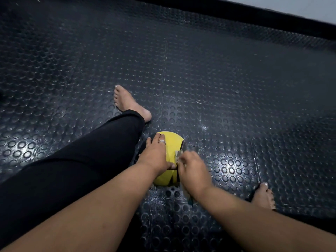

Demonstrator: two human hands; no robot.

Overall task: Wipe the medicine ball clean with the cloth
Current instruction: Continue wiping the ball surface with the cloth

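Between the two hands, at the ball's right flank: right hand (192,169) has its fingers curled round a small pale cloth (179,155), bunched, one frayed corner poking out at about 11 o'clock from the knuckles. Cloth is pressed to the right side of the round yellow rubber medicine ball with black seams and panels (171,142), right on a dark seam. A tail of fabric seems to hang below the wrist toward 6 o'clock; blurred, not certain it is the same cloth.

Left hand (157,153) lies flat over the ball's top-left, fingers straight and spread toward 12 o'clock, ring on one finger, thumb hooked low toward the right hand. Steadying, not gripping.

Key relation: from the cloth fingers the ball lies at 9 to 10 o'clock, touching. Unwiped yellow face runs from there up to 12 o'clock. Judgement: next stroke goes up and over, left hand rolling the ball to feed fresh surface.

Ball rests on black studded rubber floor matting (218,79), tucked against a black-trousered left leg (81,160). Bare left foot (127,102) at 11 o'clock, right foot (263,195) at 4 o'clock.
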